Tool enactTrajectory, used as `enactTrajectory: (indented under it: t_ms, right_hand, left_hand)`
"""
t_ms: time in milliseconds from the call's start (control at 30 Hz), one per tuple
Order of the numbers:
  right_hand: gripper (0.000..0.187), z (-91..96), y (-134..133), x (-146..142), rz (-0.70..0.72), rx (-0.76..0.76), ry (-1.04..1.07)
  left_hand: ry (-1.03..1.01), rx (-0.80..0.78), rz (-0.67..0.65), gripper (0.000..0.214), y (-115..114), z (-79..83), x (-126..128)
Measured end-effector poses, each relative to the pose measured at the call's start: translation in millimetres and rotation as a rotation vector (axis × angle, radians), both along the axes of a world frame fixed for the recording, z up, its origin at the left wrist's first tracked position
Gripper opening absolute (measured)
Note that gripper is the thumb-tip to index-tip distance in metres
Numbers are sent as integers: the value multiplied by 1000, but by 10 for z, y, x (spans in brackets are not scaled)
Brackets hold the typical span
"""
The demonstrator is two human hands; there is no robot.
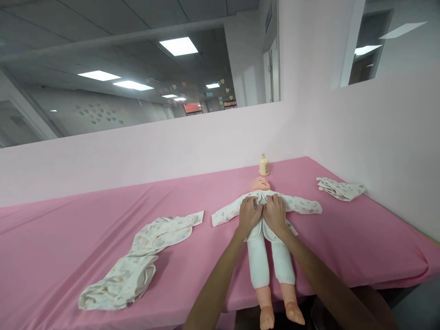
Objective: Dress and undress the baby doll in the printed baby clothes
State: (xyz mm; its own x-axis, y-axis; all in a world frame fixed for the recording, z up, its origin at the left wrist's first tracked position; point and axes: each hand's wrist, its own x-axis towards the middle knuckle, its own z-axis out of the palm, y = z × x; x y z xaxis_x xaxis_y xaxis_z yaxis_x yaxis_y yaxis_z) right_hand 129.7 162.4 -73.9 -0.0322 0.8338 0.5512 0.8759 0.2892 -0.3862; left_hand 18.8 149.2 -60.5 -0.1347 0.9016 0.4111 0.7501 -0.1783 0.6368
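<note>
While the doll (266,229) lies face-up on the pink counter (68,238), your left hand (250,214) and right hand (275,213) press flat, fingers spread, on its chest garment (302,205); a bottle (264,165) stands beyond its head.

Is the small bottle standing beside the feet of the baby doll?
No, the small bottle stands upright beyond the head of the baby doll, near the wall, while the feet hang over the table's near edge.

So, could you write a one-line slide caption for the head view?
Both hands, left hand and right hand, press on the white-clothed plastic baby doll lying on the pink table cover.
</note>
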Motion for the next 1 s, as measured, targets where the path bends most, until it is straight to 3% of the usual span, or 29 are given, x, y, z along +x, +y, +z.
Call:
enactTrajectory:
  t_ms: [167, 300, 500, 767, 1000]
  right_hand:
    - [18, -54, -76, 99, 1, -65, 113]
    - [19, -64, -52, 130, 68, -133, 242]
    - [24, -96, -6, 123, 144, -66, 429]
    - [19, -102, -17, 121, 145, -49, 321]
    - [21, -103, -30, 131, 161, -39, 372]
  left_hand:
    - [276, -2, 119, 24, -102, -50, 82]
    - [362, 5, 120, 24, -78, -42, 82]
    - [278, 22, 100, 22, -28, -58, 20]
    - [209, 96, 54, 24, -35, -75, 33]
    - [212, 99, 46, 27, -83, -57, 46]
